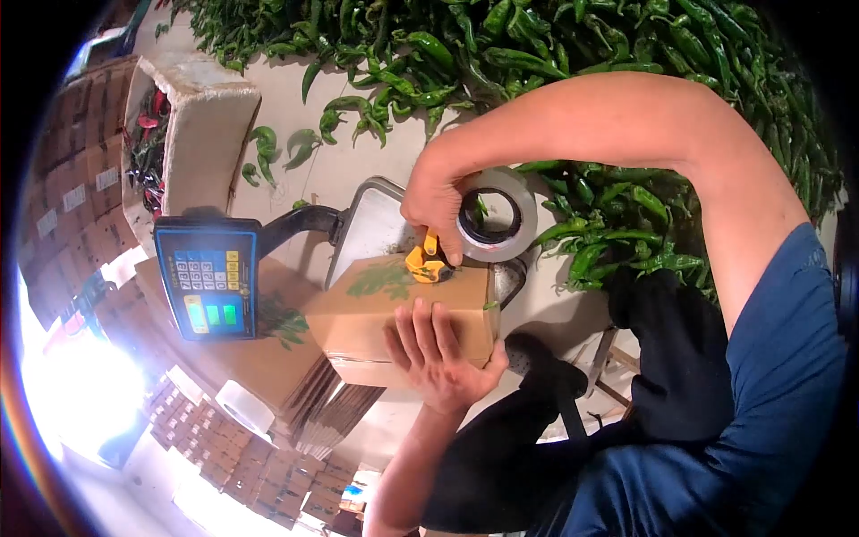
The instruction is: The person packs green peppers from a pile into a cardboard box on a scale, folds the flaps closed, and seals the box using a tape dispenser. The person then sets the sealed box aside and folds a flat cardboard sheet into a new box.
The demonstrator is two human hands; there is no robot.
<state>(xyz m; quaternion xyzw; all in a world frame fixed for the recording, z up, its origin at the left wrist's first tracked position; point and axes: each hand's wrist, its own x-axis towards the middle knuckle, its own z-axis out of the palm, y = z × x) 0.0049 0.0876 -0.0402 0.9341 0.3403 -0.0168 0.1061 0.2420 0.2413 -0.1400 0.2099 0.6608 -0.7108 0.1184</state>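
A closed cardboard box (358,322) with a green pepper print on top sits partly over the metal platform of a scale (365,224). My left hand (438,358) lies against the box's near side and top edge, fingers stretched out and holding nothing. Above the far edge of the box, my right hand (436,201) is closed round a tape dispenser (429,261) with yellow parts. Its large roll of clear tape (528,219) stands just right of that hand. The dispenser's yellow head touches or hovers close over the box top; I cannot tell which.
Green peppers (680,45) lie heaped along the back and right. A blue scale display (210,279) stands left of the box, near a foam box (201,134) with dark and red contents. Flattened cardboard (250,371) lies below the display. Stacked cartons (85,170) line the left.
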